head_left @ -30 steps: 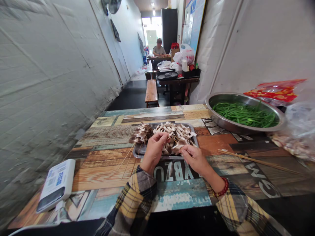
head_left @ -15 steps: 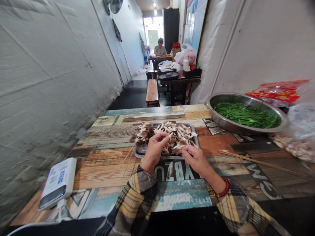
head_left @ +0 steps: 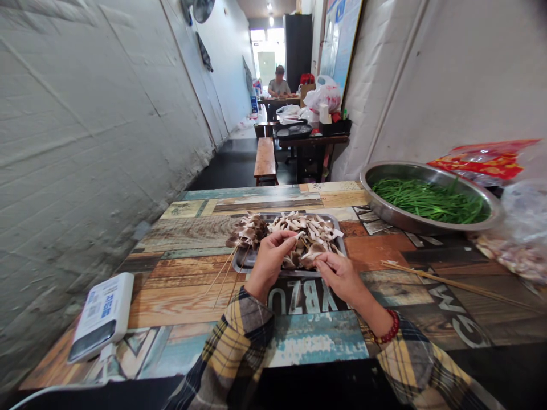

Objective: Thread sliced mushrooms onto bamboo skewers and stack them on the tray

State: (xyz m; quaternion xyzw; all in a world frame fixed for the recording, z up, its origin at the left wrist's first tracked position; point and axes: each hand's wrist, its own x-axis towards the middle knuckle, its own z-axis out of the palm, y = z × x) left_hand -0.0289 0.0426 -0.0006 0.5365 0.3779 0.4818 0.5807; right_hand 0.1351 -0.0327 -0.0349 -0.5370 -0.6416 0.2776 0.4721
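Over the near part of a metal tray (head_left: 339, 242), both hands are closed in pinches. My left hand (head_left: 271, 256) grips a small pale piece of oyster mushroom (head_left: 299, 234) between thumb and fingers. Just to the right and slightly lower, my right hand (head_left: 339, 274) pinches a broader oyster mushroom (head_left: 314, 252) by its edge. Loose oyster mushrooms (head_left: 294, 221) are heaped in the tray behind them. At the tray's left lie skewered mushrooms (head_left: 250, 229), their bamboo sticks (head_left: 223, 279) pointing toward me over the rim. Whether a stick is in either hand, I cannot make out.
A steel basin (head_left: 376, 209) of green chives (head_left: 431, 200) stands at right, beside plastic bags (head_left: 527, 208). Loose bamboo skewers (head_left: 448, 280) lie on the table. A white device (head_left: 102, 313) with a cable sits at left. Farther back, a person (head_left: 279, 85) sits at another table.
The pale mushroom piece in my left hand has tilted slightly to the right and down. My right hand holds its mushroom almost unmoved; the view has shifted a little.
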